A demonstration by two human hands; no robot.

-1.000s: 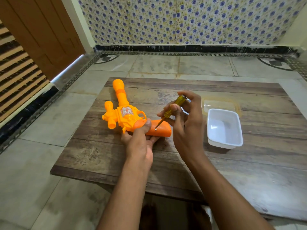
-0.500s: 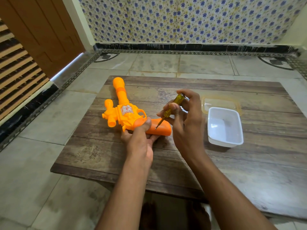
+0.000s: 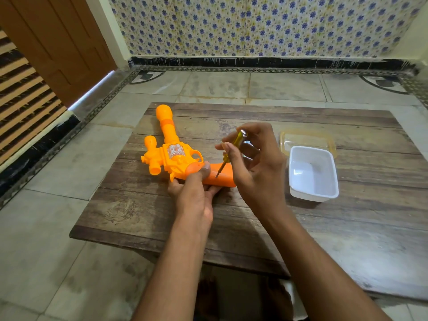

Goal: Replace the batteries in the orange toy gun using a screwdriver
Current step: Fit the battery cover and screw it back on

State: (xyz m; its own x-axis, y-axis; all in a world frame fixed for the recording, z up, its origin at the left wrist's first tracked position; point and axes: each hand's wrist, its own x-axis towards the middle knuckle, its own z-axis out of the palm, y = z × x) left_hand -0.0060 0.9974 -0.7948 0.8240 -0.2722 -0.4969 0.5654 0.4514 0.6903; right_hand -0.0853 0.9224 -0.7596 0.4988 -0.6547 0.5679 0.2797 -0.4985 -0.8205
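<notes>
My left hand (image 3: 193, 193) pins the orange toy gun (image 3: 176, 156) flat on the table (image 3: 301, 228). My right hand (image 3: 254, 165) pinches the screwdriver (image 3: 229, 154), tip apparently seated in the grip's screw. Press down squarely, turn slowly.

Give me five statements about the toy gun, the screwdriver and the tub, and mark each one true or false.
1. The right hand holds the screwdriver. True.
2. The screwdriver tip meets the gun barrel. False: it is on the grip of the toy gun.
3. The left hand holds the toy gun at the grip. True.
4. The white tub holds batteries. False: none show in it.
5. The toy gun lies inside the tub. False: it lies on the wooden table.
</notes>
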